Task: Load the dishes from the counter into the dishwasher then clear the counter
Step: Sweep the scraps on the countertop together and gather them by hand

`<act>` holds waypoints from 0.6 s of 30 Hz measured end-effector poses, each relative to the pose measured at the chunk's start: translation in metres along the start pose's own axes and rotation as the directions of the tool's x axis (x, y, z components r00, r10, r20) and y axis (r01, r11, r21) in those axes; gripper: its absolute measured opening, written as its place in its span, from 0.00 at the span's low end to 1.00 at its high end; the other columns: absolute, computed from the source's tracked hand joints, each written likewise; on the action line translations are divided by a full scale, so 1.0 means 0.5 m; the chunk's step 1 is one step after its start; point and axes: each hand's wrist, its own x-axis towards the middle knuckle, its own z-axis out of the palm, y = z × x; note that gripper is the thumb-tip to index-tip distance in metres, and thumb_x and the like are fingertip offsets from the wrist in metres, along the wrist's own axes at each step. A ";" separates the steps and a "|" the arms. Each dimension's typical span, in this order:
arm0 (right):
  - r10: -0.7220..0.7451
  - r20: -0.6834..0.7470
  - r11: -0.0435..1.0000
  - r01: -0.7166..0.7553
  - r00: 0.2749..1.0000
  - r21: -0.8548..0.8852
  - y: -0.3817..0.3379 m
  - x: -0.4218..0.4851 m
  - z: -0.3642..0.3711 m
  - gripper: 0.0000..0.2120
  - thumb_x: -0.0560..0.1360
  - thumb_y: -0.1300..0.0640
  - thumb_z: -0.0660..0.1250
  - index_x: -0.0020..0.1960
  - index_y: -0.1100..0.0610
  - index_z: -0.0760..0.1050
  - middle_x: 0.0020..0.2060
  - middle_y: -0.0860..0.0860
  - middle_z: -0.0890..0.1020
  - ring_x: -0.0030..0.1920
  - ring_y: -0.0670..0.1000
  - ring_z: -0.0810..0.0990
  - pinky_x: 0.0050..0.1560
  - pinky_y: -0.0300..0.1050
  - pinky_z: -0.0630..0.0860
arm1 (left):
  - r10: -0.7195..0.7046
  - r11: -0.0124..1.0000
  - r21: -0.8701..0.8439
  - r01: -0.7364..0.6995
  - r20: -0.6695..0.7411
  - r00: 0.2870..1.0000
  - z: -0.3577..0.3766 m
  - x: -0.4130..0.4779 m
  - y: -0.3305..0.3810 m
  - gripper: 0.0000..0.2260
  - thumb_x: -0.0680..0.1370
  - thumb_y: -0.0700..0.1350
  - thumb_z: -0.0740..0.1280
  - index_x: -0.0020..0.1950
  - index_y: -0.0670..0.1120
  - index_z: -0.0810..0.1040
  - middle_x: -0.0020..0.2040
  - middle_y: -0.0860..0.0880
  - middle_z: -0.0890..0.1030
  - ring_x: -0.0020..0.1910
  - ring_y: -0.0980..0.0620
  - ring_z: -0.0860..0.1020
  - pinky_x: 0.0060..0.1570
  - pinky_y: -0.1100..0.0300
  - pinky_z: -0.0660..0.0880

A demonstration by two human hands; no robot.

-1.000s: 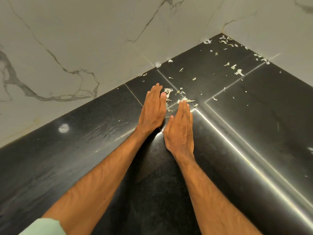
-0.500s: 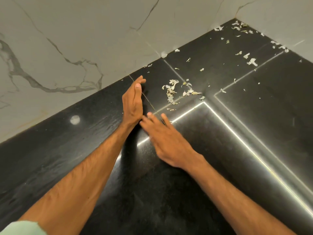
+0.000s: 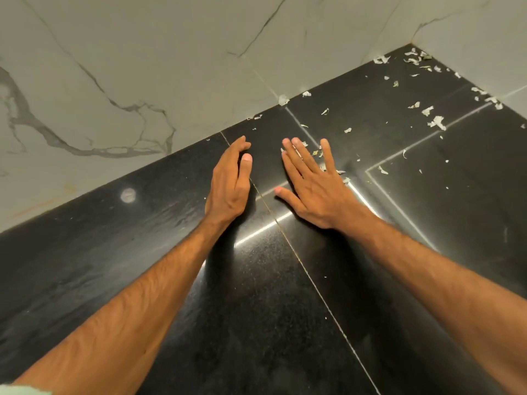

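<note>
Left grip (image 3: 228, 189): stands on its little-finger edge on the counter (image 3: 256, 323); fingers together, gently curved, thumb tip showing; holds nothing
Right grip (image 3: 316, 189): palm down, fingers straight and fanned, thumb out toward the left grip; lies low over the counter, holds nothing; a bare gap separates the two grips
Near scraps (image 3: 346, 180): pale, torn flakes; partly hidden under the right grip's fingers, some showing just beyond its little-finger side
Far scraps (image 3: 436, 122): the same flakes, loose and scattered; well beyond the right grip, toward the far corner and along the wall foot
Counter: black, glossy, with thin seams and bright light streaks between and behind the grips
Wall (image 3: 142, 67): pale veined marble; just beyond the left grip's fingertips
Round pale spot (image 3: 128, 195): on the counter, left of the left grip
Sleeve (image 3: 20, 390): pale green, at the left arm's near end
</note>
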 end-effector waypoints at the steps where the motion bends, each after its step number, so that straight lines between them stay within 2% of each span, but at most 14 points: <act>1: 0.009 -0.009 1.000 -0.009 1.000 0.005 -0.010 0.005 -0.001 0.38 0.84 0.35 0.38 0.82 0.62 0.50 0.83 0.57 0.46 0.82 0.55 0.41 0.77 0.70 0.43 | -0.002 1.000 0.017 0.002 -0.006 1.000 0.001 0.000 -0.001 0.19 0.86 0.50 0.55 0.73 0.43 0.72 0.73 0.49 0.73 0.72 0.57 0.69 0.73 0.63 0.64; 3: -0.049 -0.011 0.999 0.049 0.999 0.018 -0.035 0.023 0.003 0.38 0.83 0.35 0.39 0.83 0.61 0.48 0.83 0.57 0.45 0.82 0.55 0.40 0.77 0.71 0.42 | -0.018 0.999 0.036 0.019 -0.032 0.999 0.002 0.001 -0.004 0.20 0.86 0.50 0.54 0.75 0.43 0.70 0.74 0.49 0.71 0.73 0.56 0.69 0.73 0.62 0.63; 5: -0.098 -0.021 0.994 0.098 0.995 0.036 -0.046 0.049 0.010 0.37 0.83 0.35 0.39 0.83 0.59 0.50 0.83 0.55 0.48 0.82 0.54 0.41 0.77 0.70 0.40 | -0.036 0.998 0.048 0.038 -0.059 0.998 0.001 0.001 -0.006 0.19 0.86 0.50 0.54 0.75 0.44 0.69 0.74 0.49 0.71 0.73 0.56 0.69 0.73 0.61 0.64; 7: -0.062 -0.006 0.997 0.062 0.998 0.037 -0.033 0.076 0.016 0.38 0.83 0.34 0.38 0.82 0.59 0.52 0.83 0.55 0.52 0.82 0.54 0.43 0.77 0.70 0.38 | -0.045 0.996 0.070 0.050 -0.067 0.997 0.002 0.002 -0.004 0.19 0.86 0.50 0.54 0.74 0.43 0.70 0.74 0.48 0.71 0.73 0.55 0.69 0.73 0.61 0.63; 10: 0.095 0.024 0.995 -0.096 0.995 0.031 0.006 0.097 0.020 0.40 0.83 0.34 0.37 0.82 0.62 0.53 0.82 0.58 0.54 0.83 0.54 0.47 0.76 0.71 0.37 | -0.069 0.991 0.107 0.075 -0.059 0.996 0.003 0.004 -0.001 0.19 0.86 0.50 0.54 0.74 0.44 0.69 0.75 0.48 0.71 0.74 0.54 0.67 0.75 0.57 0.63; 14: 0.248 -0.096 0.946 -0.219 0.964 0.238 0.064 0.065 0.014 0.37 0.84 0.37 0.44 0.82 0.62 0.50 0.82 0.57 0.51 0.83 0.53 0.45 0.78 0.68 0.38 | -0.089 0.985 0.146 0.095 -0.047 0.995 0.005 0.003 -0.001 0.21 0.85 0.52 0.54 0.75 0.44 0.68 0.76 0.48 0.69 0.75 0.53 0.65 0.76 0.52 0.61; 18: 0.492 -0.149 0.804 -0.383 0.858 0.455 0.142 -0.019 -0.007 0.36 0.85 0.38 0.49 0.83 0.61 0.47 0.83 0.56 0.48 0.82 0.52 0.43 0.81 0.60 0.39 | -0.107 0.978 0.174 0.114 -0.049 0.993 0.005 0.001 0.001 0.21 0.85 0.52 0.54 0.76 0.44 0.67 0.77 0.47 0.67 0.76 0.52 0.64 0.77 0.50 0.61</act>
